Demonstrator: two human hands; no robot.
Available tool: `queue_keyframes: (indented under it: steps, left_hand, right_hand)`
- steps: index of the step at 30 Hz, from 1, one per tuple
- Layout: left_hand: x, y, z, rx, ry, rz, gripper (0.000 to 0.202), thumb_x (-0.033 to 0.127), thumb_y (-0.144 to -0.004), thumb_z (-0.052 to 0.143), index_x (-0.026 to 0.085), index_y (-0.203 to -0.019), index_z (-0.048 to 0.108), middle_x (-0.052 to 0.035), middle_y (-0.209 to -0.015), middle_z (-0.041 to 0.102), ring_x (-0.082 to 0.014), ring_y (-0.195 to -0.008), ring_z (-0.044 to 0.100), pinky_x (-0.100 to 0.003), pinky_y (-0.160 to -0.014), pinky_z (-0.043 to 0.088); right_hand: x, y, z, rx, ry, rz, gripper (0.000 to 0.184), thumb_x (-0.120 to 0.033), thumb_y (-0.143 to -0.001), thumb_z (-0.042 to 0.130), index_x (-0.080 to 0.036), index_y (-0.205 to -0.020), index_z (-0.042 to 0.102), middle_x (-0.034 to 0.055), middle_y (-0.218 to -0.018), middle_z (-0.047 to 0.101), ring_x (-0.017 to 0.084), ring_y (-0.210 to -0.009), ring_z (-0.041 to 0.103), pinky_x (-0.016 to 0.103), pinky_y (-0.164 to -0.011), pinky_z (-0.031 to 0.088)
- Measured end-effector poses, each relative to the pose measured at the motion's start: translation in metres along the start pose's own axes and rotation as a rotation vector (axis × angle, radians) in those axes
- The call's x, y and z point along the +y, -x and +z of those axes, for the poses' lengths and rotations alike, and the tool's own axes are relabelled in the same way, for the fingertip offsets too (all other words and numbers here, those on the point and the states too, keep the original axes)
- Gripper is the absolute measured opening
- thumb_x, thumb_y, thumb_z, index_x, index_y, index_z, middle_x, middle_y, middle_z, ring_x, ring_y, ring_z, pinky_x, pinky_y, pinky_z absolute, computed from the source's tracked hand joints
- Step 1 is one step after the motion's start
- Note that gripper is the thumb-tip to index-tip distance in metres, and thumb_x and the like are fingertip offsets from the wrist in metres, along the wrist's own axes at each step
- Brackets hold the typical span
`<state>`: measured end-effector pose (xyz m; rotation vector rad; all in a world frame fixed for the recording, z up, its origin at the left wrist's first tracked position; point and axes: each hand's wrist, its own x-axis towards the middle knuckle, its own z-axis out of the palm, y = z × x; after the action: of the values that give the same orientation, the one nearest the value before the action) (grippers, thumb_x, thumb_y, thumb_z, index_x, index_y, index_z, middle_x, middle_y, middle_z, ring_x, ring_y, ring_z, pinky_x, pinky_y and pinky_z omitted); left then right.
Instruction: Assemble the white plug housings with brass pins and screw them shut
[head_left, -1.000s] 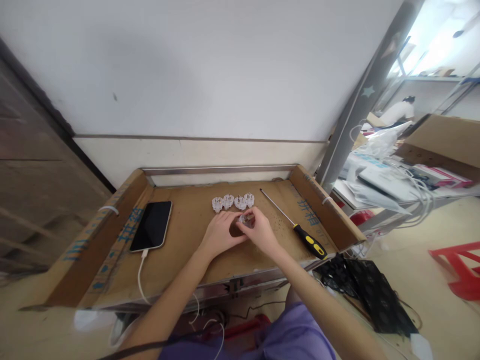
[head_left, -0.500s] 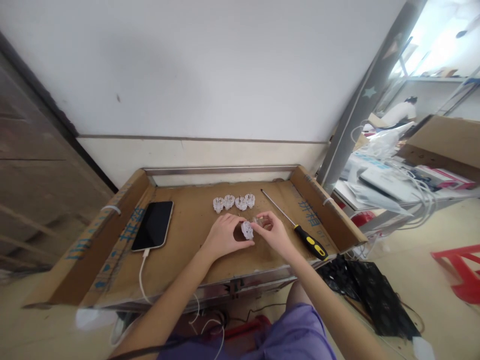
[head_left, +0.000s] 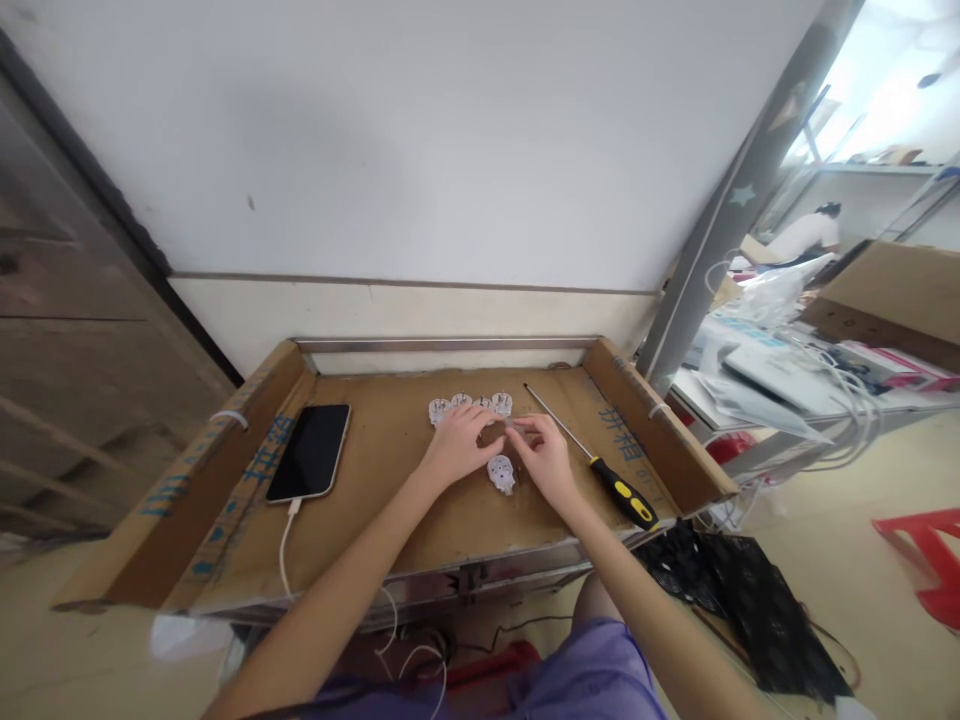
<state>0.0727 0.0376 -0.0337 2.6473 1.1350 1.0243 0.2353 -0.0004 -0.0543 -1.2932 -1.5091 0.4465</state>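
A white plug body (head_left: 500, 473) lies on the cardboard just below my hands. Behind my fingers, several clear plugs (head_left: 502, 402) stand in a row with metal pins up, partly hidden by my left hand (head_left: 463, 440). That hand is curved and holds nothing I can see; its thumb and forefinger are apart, with the fingertips close to my right hand. My right hand (head_left: 544, 455) pinches a small clear plastic piece (head_left: 508, 425), mostly hidden by the fingers. A screwdriver (head_left: 622, 492) with a black and yellow handle lies to the right.
A phone (head_left: 310, 452) with a white charging cable lies at the left of the cardboard tray (head_left: 390, 480), whose raised sides bound the work area. To the right are a cluttered table (head_left: 765, 385), a red stool (head_left: 922, 560) and a person (head_left: 806, 235) farther back.
The white plug body has left my left hand and now lies on the cardboard. Both hands have moved slightly up, towards the row of plugs.
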Motion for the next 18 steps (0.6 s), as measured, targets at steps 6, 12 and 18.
queue_keyframes:
  steps: [6, 12, 18]
  left_hand:
    - [0.002, 0.008, 0.011, 0.08, 0.056, -0.09, 0.015, 0.027, -0.079, 0.063, 0.022, -0.093, 0.063, -0.0024, -0.092, 0.067, -0.0212, -0.09, 0.06, -0.036, -0.085, 0.045]
    - [-0.003, 0.012, 0.007, 0.11, 0.094, -0.146, 0.008, 0.025, -0.083, 0.059, 0.021, -0.088, 0.063, -0.0013, -0.088, 0.068, -0.0204, -0.086, 0.06, -0.036, -0.081, 0.046]
    - [-0.003, 0.013, 0.005, 0.122, 0.13, -0.167, 0.01, 0.026, -0.084, 0.057, 0.022, -0.09, 0.063, -0.0014, -0.093, 0.068, -0.0206, -0.091, 0.06, -0.036, -0.086, 0.045]
  right_hand:
    - [0.003, 0.0, 0.007, 0.029, -0.042, 0.014, 0.024, -0.036, -0.086, 0.059, -0.012, -0.089, 0.058, 0.0024, -0.085, 0.059, 0.012, -0.077, 0.058, 0.029, -0.07, 0.051]
    - [-0.003, -0.003, 0.009, 0.031, -0.017, 0.039, 0.025, -0.037, -0.089, 0.055, -0.012, -0.09, 0.057, 0.0025, -0.085, 0.059, 0.012, -0.076, 0.058, 0.029, -0.07, 0.051]
    - [0.013, -0.001, -0.016, 0.007, 0.191, 0.059, 0.026, -0.038, -0.09, 0.053, -0.013, -0.092, 0.058, -0.0007, -0.074, 0.057, 0.009, -0.063, 0.054, 0.028, -0.065, 0.049]
